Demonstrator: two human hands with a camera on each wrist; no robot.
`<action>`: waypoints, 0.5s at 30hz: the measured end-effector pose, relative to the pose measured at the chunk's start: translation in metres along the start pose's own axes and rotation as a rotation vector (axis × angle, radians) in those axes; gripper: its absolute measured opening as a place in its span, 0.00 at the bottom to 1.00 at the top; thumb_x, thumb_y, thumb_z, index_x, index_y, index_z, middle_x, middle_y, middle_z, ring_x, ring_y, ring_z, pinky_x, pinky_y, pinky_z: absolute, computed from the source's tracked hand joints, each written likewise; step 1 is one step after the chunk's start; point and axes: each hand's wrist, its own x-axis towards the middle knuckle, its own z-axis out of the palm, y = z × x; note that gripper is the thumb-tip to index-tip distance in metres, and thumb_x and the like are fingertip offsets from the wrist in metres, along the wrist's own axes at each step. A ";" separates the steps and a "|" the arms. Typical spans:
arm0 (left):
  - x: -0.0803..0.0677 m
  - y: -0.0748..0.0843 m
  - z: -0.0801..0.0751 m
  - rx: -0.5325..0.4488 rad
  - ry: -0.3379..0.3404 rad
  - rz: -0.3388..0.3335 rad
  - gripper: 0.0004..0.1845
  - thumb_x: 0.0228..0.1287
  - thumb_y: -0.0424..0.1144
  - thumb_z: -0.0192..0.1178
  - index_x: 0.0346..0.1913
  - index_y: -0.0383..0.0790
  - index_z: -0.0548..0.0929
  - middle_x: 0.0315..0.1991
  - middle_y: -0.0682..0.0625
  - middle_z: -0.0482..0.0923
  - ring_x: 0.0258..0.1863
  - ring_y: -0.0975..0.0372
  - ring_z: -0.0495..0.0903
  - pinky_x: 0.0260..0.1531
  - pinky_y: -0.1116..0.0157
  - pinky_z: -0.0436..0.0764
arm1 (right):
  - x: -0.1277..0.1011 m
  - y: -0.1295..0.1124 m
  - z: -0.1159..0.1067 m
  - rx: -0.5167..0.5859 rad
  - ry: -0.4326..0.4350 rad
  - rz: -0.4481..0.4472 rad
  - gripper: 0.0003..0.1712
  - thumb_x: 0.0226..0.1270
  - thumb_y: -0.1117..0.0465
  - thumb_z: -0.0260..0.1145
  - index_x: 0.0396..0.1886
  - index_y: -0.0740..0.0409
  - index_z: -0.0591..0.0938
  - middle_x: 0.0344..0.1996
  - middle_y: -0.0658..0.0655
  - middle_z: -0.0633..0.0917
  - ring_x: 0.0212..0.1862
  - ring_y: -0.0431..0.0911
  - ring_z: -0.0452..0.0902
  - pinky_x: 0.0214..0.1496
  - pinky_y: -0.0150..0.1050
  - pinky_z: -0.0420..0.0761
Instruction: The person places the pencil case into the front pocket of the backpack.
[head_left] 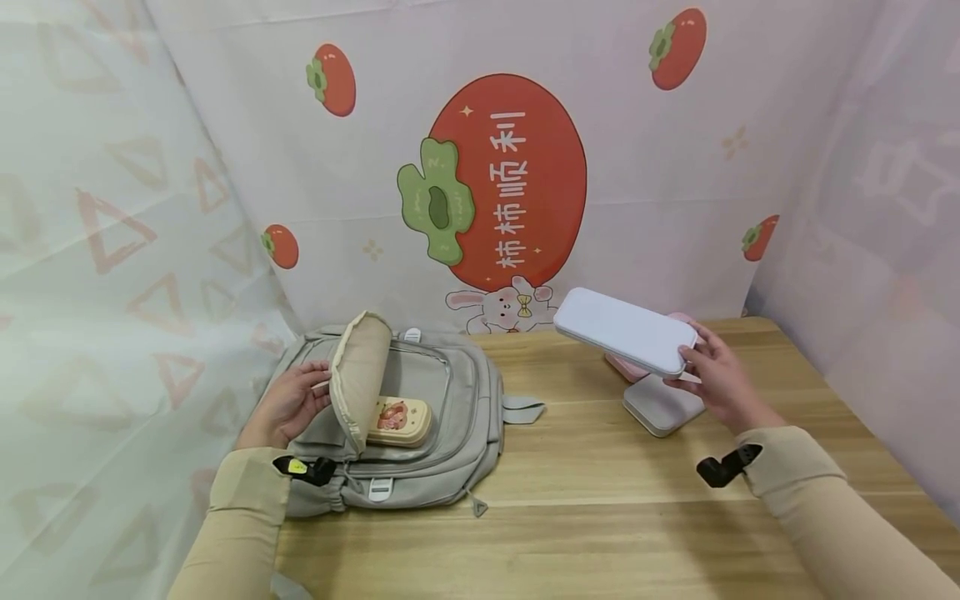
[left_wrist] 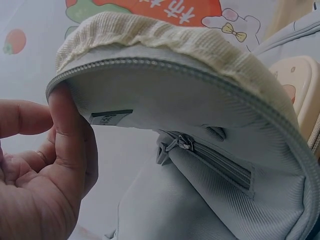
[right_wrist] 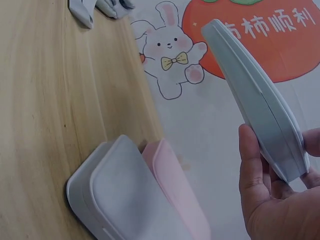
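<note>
A grey backpack (head_left: 468, 425) lies on the table at the left, its cream front flap (head_left: 363, 371) raised. At the flap's zipped edge is my left hand (head_left: 300, 400); in the left wrist view, a finger (left_wrist: 65, 125) rests against the grey lining and the thumb is off the cloth. A cream pencil case (head_left: 405, 421) with a red picture lies on the bag beside the flap. My right hand (head_left: 716, 375) grips one end of a light blue pencil case (head_left: 626, 329), raised over the table. Below it lie a grey case (head_left: 660, 404) and a pink case (right_wrist: 175, 185).
The wooden table (head_left: 585, 533) backs onto a white curtain (head_left: 637, 208) printed with persimmons and a rabbit. Light sheets hang at both sides. A grey strap (head_left: 523, 408) sticks out right of the bag, and a zip pull (head_left: 478, 504) hangs in front.
</note>
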 end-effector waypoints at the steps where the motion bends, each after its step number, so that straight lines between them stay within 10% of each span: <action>1: 0.000 0.000 0.000 0.001 0.003 0.000 0.14 0.82 0.25 0.42 0.40 0.40 0.76 0.34 0.52 0.80 0.33 0.65 0.83 0.35 0.68 0.83 | 0.000 0.000 0.003 -0.006 -0.004 0.004 0.34 0.84 0.62 0.52 0.82 0.41 0.53 0.62 0.52 0.67 0.45 0.37 0.77 0.43 0.37 0.86; 15: 0.000 0.002 0.004 0.002 0.010 -0.002 0.14 0.81 0.25 0.42 0.40 0.39 0.76 0.34 0.51 0.79 0.33 0.65 0.83 0.35 0.68 0.83 | 0.009 0.016 0.046 -0.148 -0.043 0.004 0.38 0.86 0.62 0.47 0.85 0.57 0.40 0.74 0.69 0.57 0.44 0.35 0.76 0.44 0.37 0.85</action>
